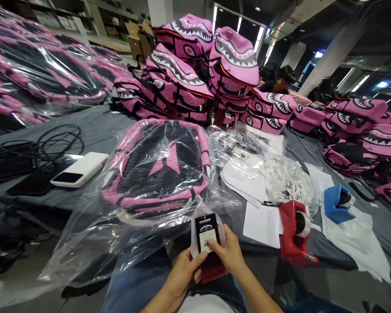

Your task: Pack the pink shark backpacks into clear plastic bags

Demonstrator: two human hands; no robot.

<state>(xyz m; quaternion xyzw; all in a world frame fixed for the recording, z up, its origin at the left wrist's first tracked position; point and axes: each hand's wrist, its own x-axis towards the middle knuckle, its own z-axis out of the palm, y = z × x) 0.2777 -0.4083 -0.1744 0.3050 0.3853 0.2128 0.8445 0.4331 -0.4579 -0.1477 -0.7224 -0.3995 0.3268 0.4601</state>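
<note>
Low in the middle of the frame, the left hand (184,267) and right hand (230,252) pinch 1 black tag (207,224) between their fingers, its print facing up, probably for reading. Above it, 1 bagged pink backpack (164,167) lies flat on the desk (99,124), likely for stability. I count 2 tape dispensers at right, 1 red (288,230), 1 blue (333,202), seemingly kept handy.
</note>
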